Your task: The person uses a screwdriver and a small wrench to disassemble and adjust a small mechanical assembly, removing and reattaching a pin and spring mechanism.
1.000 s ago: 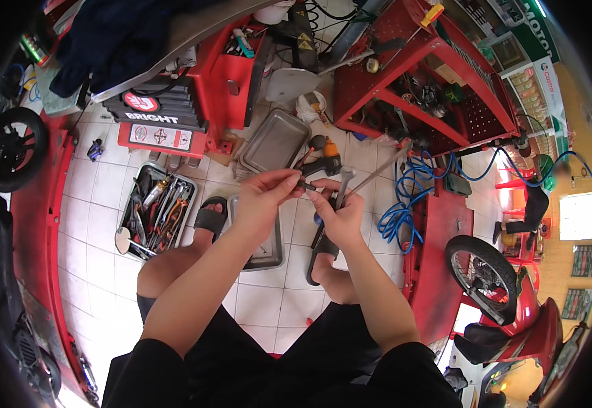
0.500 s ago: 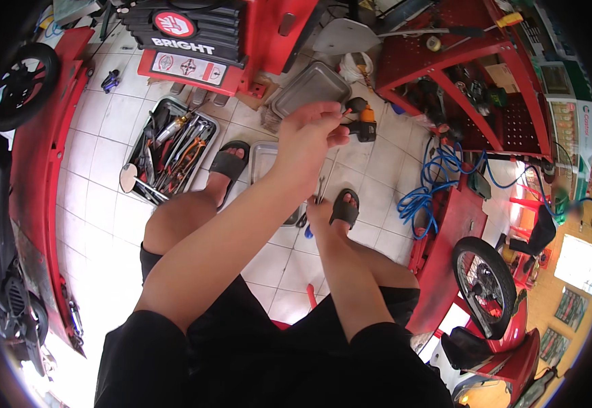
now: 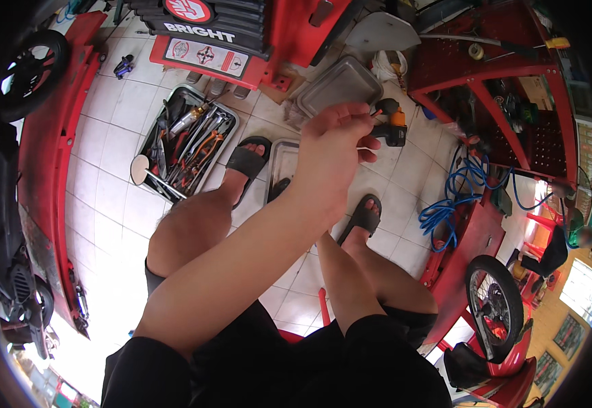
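My left hand (image 3: pixel 333 146) is raised at the centre, its fingers curled in and pinched together. A small orange-tipped bit (image 3: pixel 377 113) shows at the fingertips; its kind is too small to tell. Below it, my right forearm (image 3: pixel 343 279) reaches up between my knees, and the hand at its end is hidden behind my left forearm. A metal tray (image 3: pixel 284 155) lies on the floor between my feet, partly covered by the left arm, with a dark object (image 3: pixel 279 189) in it. Just beyond my left fingertips stands a yellow and black cordless drill (image 3: pixel 394 128).
An open toolbox (image 3: pixel 187 139) full of pliers and wrenches lies left of my foot, with a round mirror (image 3: pixel 140 170) on its edge. Another metal tray (image 3: pixel 340 85) lies ahead. A blue hose (image 3: pixel 445 204) coils at right beside red racks and a wheel (image 3: pixel 493 299).
The whole view has shifted, so the surroundings sit farther right and slightly lower. My right hand, partly visible earlier near a thin metal tool, is now behind my left forearm. The left hand stays pinched.
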The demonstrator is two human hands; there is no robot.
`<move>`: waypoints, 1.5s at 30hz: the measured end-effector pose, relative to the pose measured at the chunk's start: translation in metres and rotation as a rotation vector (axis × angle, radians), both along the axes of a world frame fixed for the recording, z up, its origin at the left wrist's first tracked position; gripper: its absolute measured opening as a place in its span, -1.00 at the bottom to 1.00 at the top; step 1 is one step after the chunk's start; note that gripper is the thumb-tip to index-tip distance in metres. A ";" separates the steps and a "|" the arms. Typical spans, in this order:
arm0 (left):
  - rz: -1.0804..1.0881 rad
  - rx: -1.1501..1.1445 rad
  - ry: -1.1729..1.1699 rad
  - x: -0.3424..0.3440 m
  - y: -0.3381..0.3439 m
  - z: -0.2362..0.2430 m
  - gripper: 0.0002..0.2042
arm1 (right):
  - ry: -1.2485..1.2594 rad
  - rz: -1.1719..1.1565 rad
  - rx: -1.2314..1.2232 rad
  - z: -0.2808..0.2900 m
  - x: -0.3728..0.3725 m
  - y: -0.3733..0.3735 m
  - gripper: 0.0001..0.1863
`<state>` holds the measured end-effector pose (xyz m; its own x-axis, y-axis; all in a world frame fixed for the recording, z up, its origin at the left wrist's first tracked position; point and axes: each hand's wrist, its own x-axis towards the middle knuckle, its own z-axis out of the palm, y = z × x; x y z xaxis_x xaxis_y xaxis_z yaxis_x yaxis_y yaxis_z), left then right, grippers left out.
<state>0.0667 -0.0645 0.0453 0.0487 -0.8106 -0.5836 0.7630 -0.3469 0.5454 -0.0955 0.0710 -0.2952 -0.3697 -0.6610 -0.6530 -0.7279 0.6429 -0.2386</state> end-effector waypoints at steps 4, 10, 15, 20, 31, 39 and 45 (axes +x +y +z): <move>-0.040 -0.015 0.030 -0.003 -0.002 0.002 -0.68 | -0.067 -0.018 -0.163 -0.012 -0.017 0.001 -0.60; -0.049 -0.058 -0.005 -0.009 -0.004 0.002 -0.69 | -0.362 0.020 -0.282 0.067 -0.041 -0.065 -0.63; -0.151 -0.165 -0.076 -0.017 0.004 -0.013 -0.73 | -0.964 -0.483 -0.358 0.228 -0.024 -0.109 -0.68; -0.547 -0.389 -0.434 -0.039 0.019 -0.007 -0.80 | -1.356 -0.703 -0.508 0.317 -0.020 -0.103 -0.66; -0.803 -0.426 -0.400 -0.044 0.025 0.002 -0.67 | -1.204 -0.412 -0.580 0.336 -0.031 -0.116 -0.56; -0.773 -0.413 -0.223 -0.036 0.022 -0.017 -0.67 | -1.003 -0.259 -0.638 0.343 -0.038 -0.122 -0.66; -0.621 -0.339 -0.172 -0.032 0.018 -0.021 -0.67 | -1.198 -0.358 -0.624 0.343 -0.045 -0.124 -0.66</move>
